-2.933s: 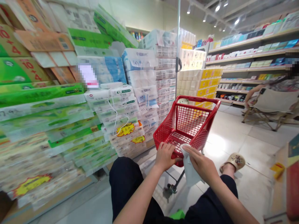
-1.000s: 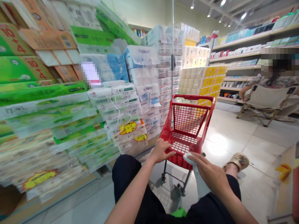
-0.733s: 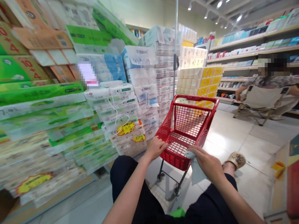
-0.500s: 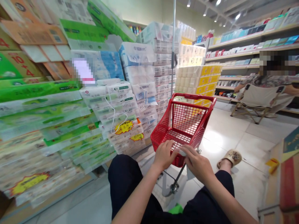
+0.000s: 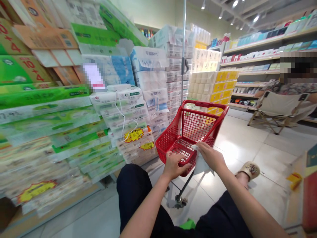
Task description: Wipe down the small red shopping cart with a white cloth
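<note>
A small red shopping cart (image 5: pixel 166 140) with a mesh basket stands between my knees. My left hand (image 5: pixel 175 166) is at the near rim of its basket, fingers curled over the edge and thumb on the outer side. In my right hand (image 5: pixel 211 156) is a thin white wipe (image 5: pixel 201 164), pinched at the top while the rest hangs down beside the basket's near right corner. The fingertips of that hand are close to the basket's right side; whether they touch it I cannot tell.
Stacked tissue packs (image 5: pixel 116 112) line the left side. A phone (image 5: pixel 94 76) with a white cable stands on them. Behind the cart rises a metal pole (image 5: pixel 183 39). A person sits in a folding chair (image 5: pixel 279 104) by the shelves. Boxes (image 5: pixel 309 185) stand at right.
My hands have moved apart. The left has come down onto the basket's near rim; the right has drawn the white wipe out so it hangs open. The cart has turned slightly.
</note>
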### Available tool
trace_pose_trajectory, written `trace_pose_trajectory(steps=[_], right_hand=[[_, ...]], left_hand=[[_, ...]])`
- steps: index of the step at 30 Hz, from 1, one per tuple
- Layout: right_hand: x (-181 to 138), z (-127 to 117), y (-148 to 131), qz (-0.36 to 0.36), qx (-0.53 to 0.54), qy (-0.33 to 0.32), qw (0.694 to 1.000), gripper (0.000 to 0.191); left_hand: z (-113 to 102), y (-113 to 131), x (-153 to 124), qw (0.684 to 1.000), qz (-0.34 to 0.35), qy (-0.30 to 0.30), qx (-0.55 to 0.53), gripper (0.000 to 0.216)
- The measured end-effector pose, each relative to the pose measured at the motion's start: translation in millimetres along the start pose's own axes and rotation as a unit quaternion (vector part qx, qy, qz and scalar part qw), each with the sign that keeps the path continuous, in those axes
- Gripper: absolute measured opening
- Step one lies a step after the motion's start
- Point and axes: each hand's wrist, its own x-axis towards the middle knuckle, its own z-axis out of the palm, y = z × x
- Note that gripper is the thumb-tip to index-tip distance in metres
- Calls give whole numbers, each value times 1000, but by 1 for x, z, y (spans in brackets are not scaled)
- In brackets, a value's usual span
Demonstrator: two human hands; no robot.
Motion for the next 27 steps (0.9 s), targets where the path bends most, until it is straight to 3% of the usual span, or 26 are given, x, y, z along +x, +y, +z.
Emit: trace_pose_trajectory(steps=[7, 11, 14, 17, 20, 23, 27], right_hand=[[15, 1, 0, -9, 8, -10, 1000, 37], [23, -8, 14, 11, 20, 0, 1000, 37], [27, -15, 25, 18, 17, 9, 1000, 38], [23, -16, 18, 17, 5, 21, 1000, 37], [15, -11, -5, 9, -12, 31, 999, 36], [9, -10, -27, -8, -43, 24, 999, 34], [9, -14, -34, -33, -72, 1, 997, 32]], left_hand=[[-20, -28, 0, 999, 5, -17, 46, 37], [-35, -40, -4, 998, 16, -26, 48, 31], [-47, -44, -7, 997, 20, -30, 68, 19], [-55, -36, -8, 993, 17, -27, 110, 9], [-48, -17, -1, 989, 13, -8, 145, 25], [-25, 5, 12, 985, -1, 2, 173, 35], [1, 17, 20, 975, -20, -10, 222, 22]])
